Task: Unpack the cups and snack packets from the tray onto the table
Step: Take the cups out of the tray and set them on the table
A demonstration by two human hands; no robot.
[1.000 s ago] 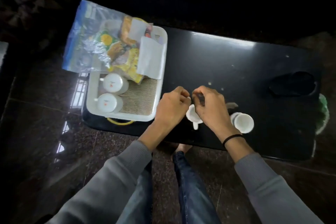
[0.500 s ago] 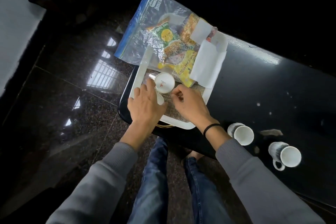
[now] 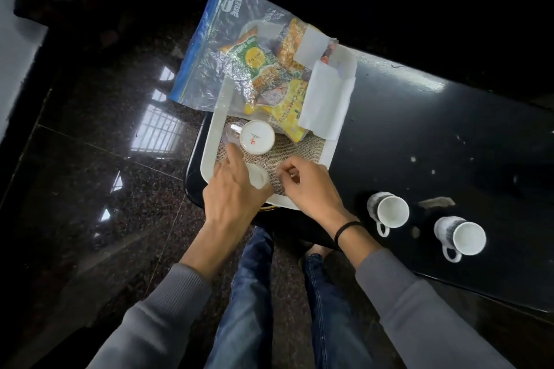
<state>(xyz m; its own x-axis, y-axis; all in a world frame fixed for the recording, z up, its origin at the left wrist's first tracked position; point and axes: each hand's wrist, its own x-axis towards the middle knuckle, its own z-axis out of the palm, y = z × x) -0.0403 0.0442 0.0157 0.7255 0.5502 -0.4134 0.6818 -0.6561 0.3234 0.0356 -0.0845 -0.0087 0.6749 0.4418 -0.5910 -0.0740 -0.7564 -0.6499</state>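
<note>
A white tray [image 3: 209, 165] with a burlap mat lies on the left end of the black table [image 3: 419, 135]. On the mat an upside-down white cup [image 3: 257, 137] stands free. My left hand [image 3: 236, 192] covers and grips a second white cup [image 3: 257, 177] just nearer me. The curled fingers of my right hand [image 3: 308, 186] come down on the mat at that cup's right side; contact with it is unclear. Yellow and green snack packets [image 3: 269, 78] lie at the tray's far end inside a clear zip bag [image 3: 215, 39]. Two upright cups [image 3: 389, 213] [image 3: 463, 237] stand on the table at right.
White paper napkins [image 3: 325, 105] lie over the tray's far right corner. The table's front edge runs close to my knees, with dark polished floor to the left. Small crumbs and a scrap [image 3: 436, 202] dot the table behind the two cups.
Both hands left the cup set down on the table, moved left to the tray, and have now closed in on the nearer upside-down cup.
</note>
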